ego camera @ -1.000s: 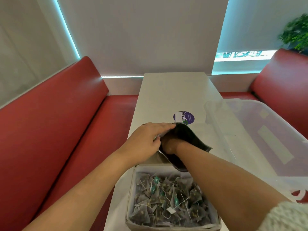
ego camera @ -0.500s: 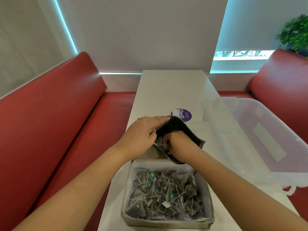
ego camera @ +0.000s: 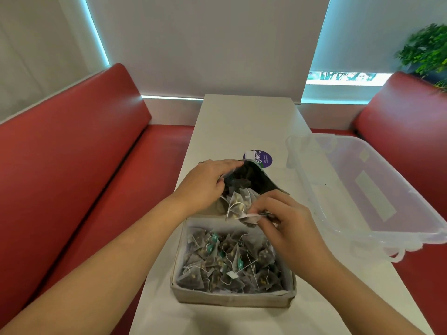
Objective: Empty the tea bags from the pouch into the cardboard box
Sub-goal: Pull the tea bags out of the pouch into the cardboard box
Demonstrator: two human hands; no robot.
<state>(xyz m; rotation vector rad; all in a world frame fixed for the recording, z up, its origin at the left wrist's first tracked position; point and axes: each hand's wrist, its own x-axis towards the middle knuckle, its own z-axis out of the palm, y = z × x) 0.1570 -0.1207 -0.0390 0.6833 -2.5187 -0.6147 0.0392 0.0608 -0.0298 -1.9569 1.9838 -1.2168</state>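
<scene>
- The clump of pyramid mesh tea bags (ego camera: 238, 207) is best lifted clear of the dark foil pouch (ego camera: 256, 182) before release over the grey cardboard box (ego camera: 232, 299) (strings may snag).
- The pouch, just behind the box by the left edge of the tabletop (ego camera: 242, 122), is gripped at its mouth by the curled left hand (ego camera: 205, 187).
- The clump is pinched by the bent fingers of the right hand (ego camera: 283, 221) above the box's far rim.

Much of pouch (ego camera: 255, 176) hidden behind left hand (ego camera: 203, 187); sticker (ego camera: 264, 158) small print unreadable; plant (ego camera: 425, 49) cut by right edge.
</scene>
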